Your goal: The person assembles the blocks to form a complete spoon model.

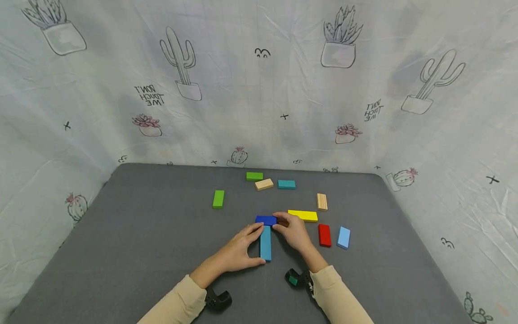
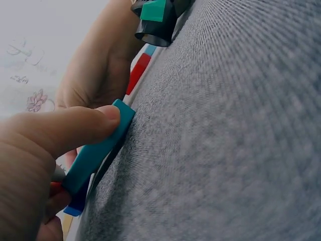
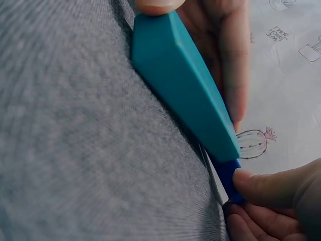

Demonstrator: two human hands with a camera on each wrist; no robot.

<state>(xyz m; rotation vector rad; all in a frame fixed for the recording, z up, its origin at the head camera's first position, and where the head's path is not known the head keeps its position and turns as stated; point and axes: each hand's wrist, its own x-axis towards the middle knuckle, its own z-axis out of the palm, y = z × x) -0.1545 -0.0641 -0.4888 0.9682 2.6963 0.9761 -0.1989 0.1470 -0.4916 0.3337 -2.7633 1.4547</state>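
A light-blue block [image 1: 265, 245] lies lengthwise in front of me, its far end against the near side of a dark-blue block [image 1: 265, 220] set crosswise. My left hand [image 1: 236, 253] holds the light-blue block from the left, thumb on its near end and fingers by its far end. In the left wrist view the thumb [image 2: 103, 123] presses that end. My right hand [image 1: 295, 233] pinches the right end of the dark-blue block, its thumb [image 3: 261, 188] on the near side in the right wrist view. The two blocks form a T shape.
Beyond my right hand lies a yellow block [image 1: 305, 216], with a red block [image 1: 324, 235] and a pale-blue block [image 1: 343, 237] to its right. Farther back are wooden blocks [image 1: 321, 202], a teal block [image 1: 286, 184] and green blocks [image 1: 218, 199]. A patterned cloth surrounds the grey table [image 1: 141, 243].
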